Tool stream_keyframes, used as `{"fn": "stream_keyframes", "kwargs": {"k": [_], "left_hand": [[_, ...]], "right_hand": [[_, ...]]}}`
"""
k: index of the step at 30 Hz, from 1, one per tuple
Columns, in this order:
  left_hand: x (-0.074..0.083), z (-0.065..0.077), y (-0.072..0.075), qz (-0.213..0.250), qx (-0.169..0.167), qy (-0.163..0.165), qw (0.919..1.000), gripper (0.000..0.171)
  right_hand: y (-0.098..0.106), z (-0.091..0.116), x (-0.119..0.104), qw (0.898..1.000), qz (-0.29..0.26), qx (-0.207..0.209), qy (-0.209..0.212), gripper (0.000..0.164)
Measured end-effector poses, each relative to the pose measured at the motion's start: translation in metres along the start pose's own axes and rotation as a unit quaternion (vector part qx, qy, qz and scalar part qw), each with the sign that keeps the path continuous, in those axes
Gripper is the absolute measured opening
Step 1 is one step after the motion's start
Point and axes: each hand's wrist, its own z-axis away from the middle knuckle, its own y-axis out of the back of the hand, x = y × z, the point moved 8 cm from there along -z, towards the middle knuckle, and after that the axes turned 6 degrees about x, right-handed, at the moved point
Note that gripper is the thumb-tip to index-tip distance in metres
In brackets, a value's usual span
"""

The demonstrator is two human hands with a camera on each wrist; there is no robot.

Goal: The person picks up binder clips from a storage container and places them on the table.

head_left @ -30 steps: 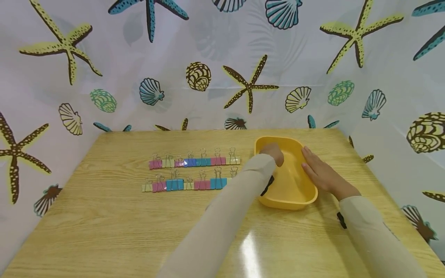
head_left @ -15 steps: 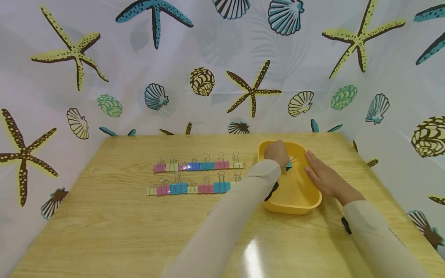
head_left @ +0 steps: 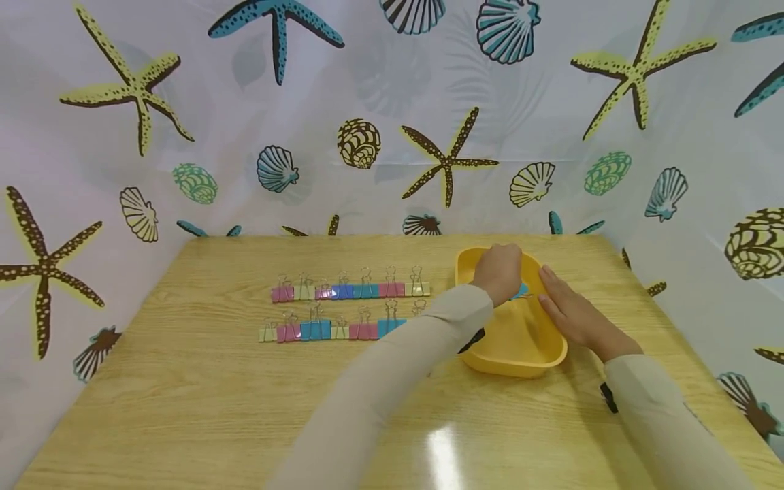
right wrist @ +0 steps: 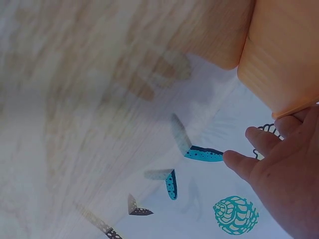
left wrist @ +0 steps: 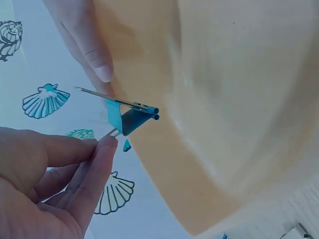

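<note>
My left hand [head_left: 499, 272] is over the far part of a yellow-orange plastic bin [head_left: 511, 366]. Thumb and fingers pinch one wire handle of a blue binder clip [left wrist: 130, 118], as the left wrist view shows. The clip's other handle points back over its blue body. In the head view the hand covers most of the clip, leaving a bit of blue at its right. My right hand [head_left: 578, 320] rests on the bin's right rim, fingers extended along the outside wall; in the right wrist view its fingertips [right wrist: 286, 124] meet the rim.
Left of the bin, binder clips in pink, yellow and blue stand in two rows, a back row [head_left: 349, 292] and a front row [head_left: 331, 331]. My left forearm overlaps the front row's right end. A shell-and-starfish cloth [head_left: 373, 190] hangs behind the wooden table [head_left: 184, 408].
My left hand has moved to the right inside the bin, and the blue clip in its fingers has come into sight. The right hand stays on the rim; the view has tilted slightly.
</note>
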Motion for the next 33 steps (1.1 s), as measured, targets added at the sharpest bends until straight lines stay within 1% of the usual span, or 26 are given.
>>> {"fn": "stream_keyframes", "kwargs": {"k": [5,9,12,16,20,24,27,30,33], "left_hand": [[-0.001,0.013,0.008,0.022,-0.014,-0.02,0.9995,0.007],[-0.002,0.023,0.015,0.051,-0.012,-0.044,0.9977,0.013],[-0.003,0.032,0.021,0.09,-0.017,-0.075,0.9929,0.015],[-0.009,0.047,0.03,0.134,-0.026,-0.105,0.9851,0.016],[-0.02,0.066,0.044,0.143,-0.028,-0.147,0.9783,0.016],[-0.036,0.085,0.059,0.147,-0.031,-0.203,0.9675,0.016],[-0.055,0.098,0.068,0.152,-0.033,-0.233,0.96,0.016],[-0.081,0.109,0.074,0.166,-0.048,-0.229,0.958,0.016],[-0.11,0.118,0.073,0.186,-0.075,-0.196,0.9599,0.016]], "right_hand": [[-0.003,0.003,0.002,1.0,0.009,-0.006,-0.007,0.061],[-0.004,0.004,0.002,1.0,0.019,-0.011,-0.013,0.062],[-0.006,0.005,0.001,1.0,0.022,-0.013,-0.013,0.061],[-0.007,0.004,0.0,0.999,0.026,-0.011,-0.014,0.061],[-0.008,0.003,0.001,1.0,0.02,-0.013,-0.016,0.062],[-0.008,0.002,0.002,1.0,0.016,-0.014,-0.01,0.062],[-0.007,0.0,0.002,1.0,0.019,-0.013,-0.004,0.062],[-0.005,0.0,0.002,1.0,0.027,-0.01,-0.004,0.063],[-0.002,0.0,0.002,0.999,0.039,-0.009,-0.005,0.063]]}}
